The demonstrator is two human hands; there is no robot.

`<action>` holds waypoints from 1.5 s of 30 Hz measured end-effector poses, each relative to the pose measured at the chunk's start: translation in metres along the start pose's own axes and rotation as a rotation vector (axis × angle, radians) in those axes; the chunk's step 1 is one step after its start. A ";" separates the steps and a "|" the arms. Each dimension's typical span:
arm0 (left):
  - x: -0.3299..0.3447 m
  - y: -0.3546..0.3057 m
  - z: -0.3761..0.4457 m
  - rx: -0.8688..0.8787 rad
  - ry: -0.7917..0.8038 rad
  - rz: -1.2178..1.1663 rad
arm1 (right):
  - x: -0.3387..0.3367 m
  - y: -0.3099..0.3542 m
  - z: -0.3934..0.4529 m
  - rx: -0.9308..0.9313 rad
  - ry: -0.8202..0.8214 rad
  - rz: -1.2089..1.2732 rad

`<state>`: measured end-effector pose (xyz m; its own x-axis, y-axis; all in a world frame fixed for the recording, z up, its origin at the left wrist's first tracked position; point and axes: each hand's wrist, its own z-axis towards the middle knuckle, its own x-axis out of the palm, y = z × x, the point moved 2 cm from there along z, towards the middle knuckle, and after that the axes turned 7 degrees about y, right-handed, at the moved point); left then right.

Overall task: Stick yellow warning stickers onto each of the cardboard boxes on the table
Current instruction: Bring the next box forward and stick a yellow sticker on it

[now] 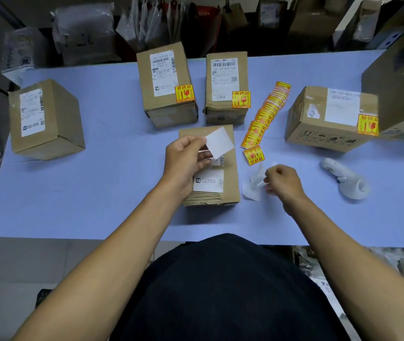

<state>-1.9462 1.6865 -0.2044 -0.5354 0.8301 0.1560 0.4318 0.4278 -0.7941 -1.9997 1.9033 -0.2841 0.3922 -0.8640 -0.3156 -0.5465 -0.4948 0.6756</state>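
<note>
Pinched between the left hand's [186, 158] thumb and fingers, a sticker [219, 142] shows its white back and hangs over the far end of the nearest box [230, 168], while the right hand [282, 180] is closed on a scrap of backing paper [252, 185] beside that box. Peeling looks done; next it must be turned yellow face up and pressed onto the bare cardboard. That box runs lengthwise away from the person, its taped end nearest.
</note>
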 end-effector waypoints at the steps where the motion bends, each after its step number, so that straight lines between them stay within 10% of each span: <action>1: -0.001 0.001 0.001 0.000 -0.003 0.007 | -0.002 -0.006 0.002 0.004 -0.016 -0.135; 7: 0.001 0.004 0.005 -0.040 -0.033 -0.003 | -0.011 -0.008 0.000 -0.014 -0.151 -0.582; 15: 0.017 0.011 0.010 -0.304 -0.072 -0.335 | 0.032 0.073 -0.044 -1.109 -0.294 -0.783; 28: 0.011 0.017 -0.006 -0.391 -0.040 -0.502 | 0.040 0.075 -0.037 -1.407 -0.390 -0.904; 31: 0.009 0.017 -0.010 -0.403 -0.004 -0.542 | 0.040 0.075 -0.037 -1.215 -0.197 -0.780; 37: -0.006 0.018 -0.005 -0.225 -0.017 -0.154 | 0.034 0.077 -0.032 0.065 0.338 0.548; 45: -0.001 0.020 -0.006 -0.109 0.180 0.171 | 0.031 0.066 -0.037 0.083 0.429 0.357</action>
<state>-1.9330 1.6968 -0.2174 -0.3143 0.9397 0.1347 0.5860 0.3037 -0.7513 -1.9966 1.8471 -0.2247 0.4288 -0.8726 0.2338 -0.7502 -0.1997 0.6303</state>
